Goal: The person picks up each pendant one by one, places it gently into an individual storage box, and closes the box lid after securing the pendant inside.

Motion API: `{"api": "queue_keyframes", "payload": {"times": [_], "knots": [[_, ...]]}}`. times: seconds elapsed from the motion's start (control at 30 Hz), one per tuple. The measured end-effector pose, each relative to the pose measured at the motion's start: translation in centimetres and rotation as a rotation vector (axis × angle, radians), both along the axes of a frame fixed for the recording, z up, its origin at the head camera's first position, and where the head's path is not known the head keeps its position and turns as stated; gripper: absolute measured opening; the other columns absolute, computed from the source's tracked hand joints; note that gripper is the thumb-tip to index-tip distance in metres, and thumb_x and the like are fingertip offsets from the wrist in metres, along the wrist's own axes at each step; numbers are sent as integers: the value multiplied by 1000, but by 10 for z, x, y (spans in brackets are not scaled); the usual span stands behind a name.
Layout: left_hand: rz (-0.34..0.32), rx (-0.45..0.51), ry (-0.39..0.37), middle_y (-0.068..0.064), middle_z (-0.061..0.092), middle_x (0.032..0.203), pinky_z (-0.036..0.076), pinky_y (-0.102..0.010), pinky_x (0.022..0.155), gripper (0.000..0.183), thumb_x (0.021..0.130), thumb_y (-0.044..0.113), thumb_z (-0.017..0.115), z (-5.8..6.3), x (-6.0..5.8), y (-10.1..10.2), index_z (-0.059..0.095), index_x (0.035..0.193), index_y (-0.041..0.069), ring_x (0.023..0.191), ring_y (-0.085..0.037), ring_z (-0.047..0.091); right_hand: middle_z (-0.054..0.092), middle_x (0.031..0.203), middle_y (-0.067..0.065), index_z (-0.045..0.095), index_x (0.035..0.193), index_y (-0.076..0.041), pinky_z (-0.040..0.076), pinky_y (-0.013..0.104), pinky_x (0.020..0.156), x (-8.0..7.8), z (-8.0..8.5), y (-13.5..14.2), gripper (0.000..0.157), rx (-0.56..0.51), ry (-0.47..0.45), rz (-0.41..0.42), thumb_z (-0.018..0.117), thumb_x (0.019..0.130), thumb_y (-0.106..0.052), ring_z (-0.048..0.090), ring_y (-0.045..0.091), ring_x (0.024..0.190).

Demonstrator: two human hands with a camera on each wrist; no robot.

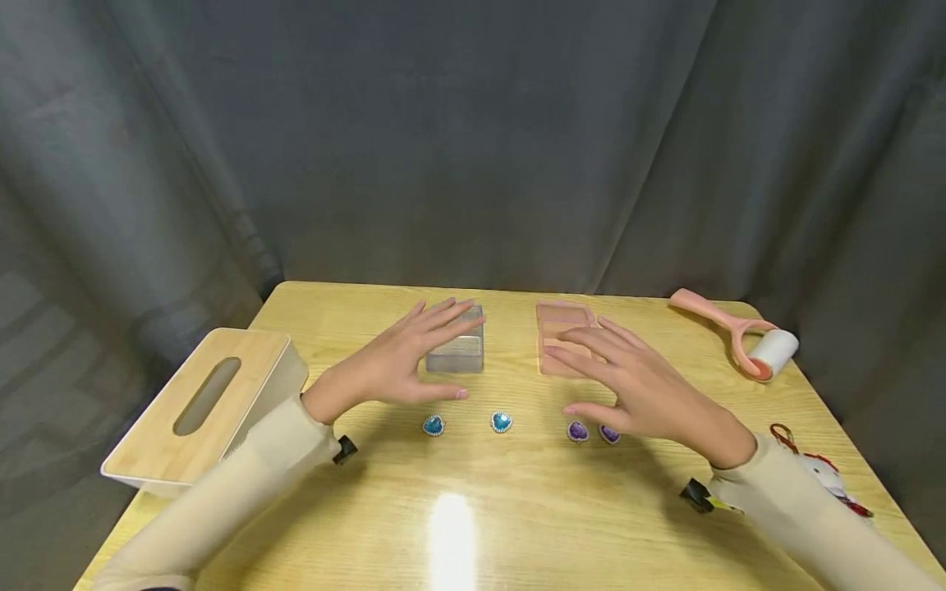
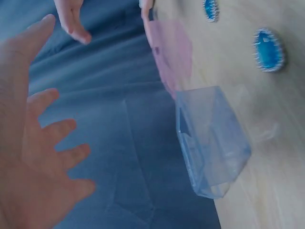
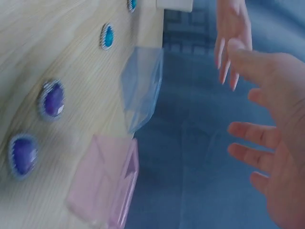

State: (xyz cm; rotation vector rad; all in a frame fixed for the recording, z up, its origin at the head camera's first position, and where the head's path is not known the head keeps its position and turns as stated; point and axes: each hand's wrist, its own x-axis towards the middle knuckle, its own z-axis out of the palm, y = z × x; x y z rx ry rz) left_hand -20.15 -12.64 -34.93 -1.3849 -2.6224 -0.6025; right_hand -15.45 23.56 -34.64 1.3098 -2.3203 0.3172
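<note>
My left hand (image 1: 414, 353) hovers with spread fingers in front of a clear bluish plastic box (image 1: 455, 355), holding nothing. On the other side my right hand (image 1: 636, 377) is also raised, fingers apart, partly covering a pink see-through box (image 1: 554, 316). Nearer me on the table lie two blue heart-shaped gems (image 1: 502, 422) with sparkling rims. Two purple gems (image 1: 578, 431) of the same kind lie below the right hand. The right wrist view shows the purple gems (image 3: 53, 100) and both boxes, the pink box (image 3: 102, 179) nearest; neither hand touches them.
A tissue box with a wooden lid (image 1: 163, 410) stands at the table's left edge. On the right lie a pink-handled lint roller (image 1: 739, 332) and a small white-and-red charm (image 1: 824, 472), partly behind the right sleeve. A dark curtain (image 1: 473, 148) hangs behind the table.
</note>
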Motion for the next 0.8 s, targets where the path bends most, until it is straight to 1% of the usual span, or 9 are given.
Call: {"api": "queue_keyframes", "payload": {"times": [0.03,0.1,0.2,0.33,0.4,0.5,0.6,0.7,0.8], "knots": [[15,22,-32,0,27,170,26,-64,124,89,89,60,73,1,-4,1,28,162,36,156,-27,31,64,141,5,59,146,-19,24,52,129,-1,1,-3,68,-11,-10,13,76,89,-50,59,27,131],[46,76,-95,-2,33,163,37,-57,119,87,89,55,75,3,-12,2,29,162,38,148,-24,38,66,136,4,60,144,-18,31,53,124,-3,3,-11,64,-25,-34,29,78,90,-46,60,26,127],[118,128,-182,-4,34,151,47,-50,106,89,90,49,77,0,-23,-1,26,162,41,133,-22,41,67,133,3,63,141,-18,37,55,118,-3,1,-22,58,-28,-110,1,79,89,-39,61,23,125],[208,113,-362,-11,24,154,41,-59,108,99,90,46,78,-12,-40,-10,14,165,40,136,-29,32,70,125,1,67,136,-19,46,54,106,-2,-9,-34,44,5,-215,-64,74,95,-33,64,20,118],[239,75,-476,-15,16,157,37,-65,112,103,92,47,76,-20,-50,-15,5,166,38,142,-34,26,71,121,1,68,134,-18,51,46,98,-2,-16,-37,41,31,-298,-87,73,96,-32,66,18,111],[254,34,-661,-20,10,160,28,-73,116,107,94,49,72,-33,-61,-20,-8,164,40,151,-42,17,72,118,5,69,132,-12,57,34,83,0,-28,-41,40,58,-477,-104,73,96,-28,70,19,99],[254,5,-799,-24,-1,165,19,-79,117,109,96,51,68,-48,-68,-23,-17,163,38,156,-49,4,71,114,9,68,131,-6,55,25,73,2,-42,-47,41,75,-621,-122,74,96,-27,69,18,88],[261,-9,-880,-23,-16,169,11,-78,120,112,96,48,69,-61,-69,-26,-22,162,37,158,-47,-10,68,110,8,66,133,-6,49,21,64,4,-56,-58,46,104,-676,-149,74,96,-31,61,11,77],[263,28,-906,-19,-22,171,9,-72,124,113,96,45,70,-71,-70,-28,-21,162,35,160,-42,-12,64,106,5,65,134,-9,40,20,56,5,-68,-68,51,132,-703,-183,77,93,-36,48,6,68]]}}
